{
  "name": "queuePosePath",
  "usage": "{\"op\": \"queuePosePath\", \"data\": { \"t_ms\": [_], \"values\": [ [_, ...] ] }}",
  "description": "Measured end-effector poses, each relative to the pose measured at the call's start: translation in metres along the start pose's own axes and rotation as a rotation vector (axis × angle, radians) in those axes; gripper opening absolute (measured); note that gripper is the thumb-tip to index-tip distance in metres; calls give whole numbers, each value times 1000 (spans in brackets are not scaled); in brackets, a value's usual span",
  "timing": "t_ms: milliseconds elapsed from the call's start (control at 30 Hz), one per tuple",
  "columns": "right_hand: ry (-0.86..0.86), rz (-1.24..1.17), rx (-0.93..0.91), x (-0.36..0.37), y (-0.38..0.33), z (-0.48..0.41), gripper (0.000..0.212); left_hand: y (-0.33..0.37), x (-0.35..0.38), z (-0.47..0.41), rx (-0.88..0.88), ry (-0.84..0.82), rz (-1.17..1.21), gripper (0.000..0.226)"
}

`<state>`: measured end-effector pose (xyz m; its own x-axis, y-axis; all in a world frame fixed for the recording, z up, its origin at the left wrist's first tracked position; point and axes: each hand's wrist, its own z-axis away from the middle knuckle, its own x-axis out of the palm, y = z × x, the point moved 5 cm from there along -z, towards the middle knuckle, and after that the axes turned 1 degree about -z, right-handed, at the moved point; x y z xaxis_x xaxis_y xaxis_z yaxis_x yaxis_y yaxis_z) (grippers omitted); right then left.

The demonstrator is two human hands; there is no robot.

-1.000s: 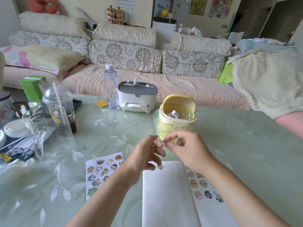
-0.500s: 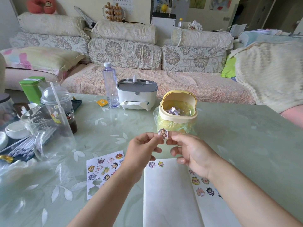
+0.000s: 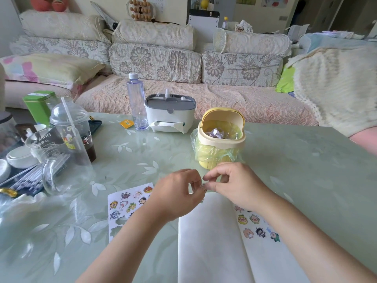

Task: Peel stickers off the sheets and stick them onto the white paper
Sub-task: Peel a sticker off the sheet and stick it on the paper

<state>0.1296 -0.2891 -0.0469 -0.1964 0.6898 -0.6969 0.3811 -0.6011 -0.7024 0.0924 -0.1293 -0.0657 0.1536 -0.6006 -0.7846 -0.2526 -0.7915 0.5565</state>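
The white paper lies on the table in front of me. One sticker sheet lies to its left and a second sticker sheet to its right, partly under my right forearm. Both hands meet just above the paper's far edge. My left hand and my right hand pinch a small sticker between their fingertips; it is mostly hidden by the fingers. The paper's top edge is covered by my hands.
A small yellow bin with a bag liner stands just beyond my hands. A tissue box and a water bottle stand farther back. Glass jug, lidded drink cup and clutter crowd the left.
The hands have dropped from mid-air toward the paper's far edge. The sticker, held up and plainly visible half a second ago, is now nearly hidden between the fingertips.
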Motion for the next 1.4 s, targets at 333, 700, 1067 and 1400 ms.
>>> {"op": "queuePosePath", "data": {
  "t_ms": [333, 700, 1067, 1400],
  "values": [
    [84, -50, 234, -6, 30, 0, 12, -13, 14, -3, -124, 40, 142, 13],
    [-90, -235, 515, 30, 67, 4, 22, -32, 50, 5, 32, -217, -232, 48],
    [-59, 28, 486, 35, 71, -2, 20, -33, 49, 5, 29, -232, -239, 52],
    [13, 293, 436, 33, 58, 4, 21, -27, 51, 9, 128, -172, -306, 50]
  ]
}}
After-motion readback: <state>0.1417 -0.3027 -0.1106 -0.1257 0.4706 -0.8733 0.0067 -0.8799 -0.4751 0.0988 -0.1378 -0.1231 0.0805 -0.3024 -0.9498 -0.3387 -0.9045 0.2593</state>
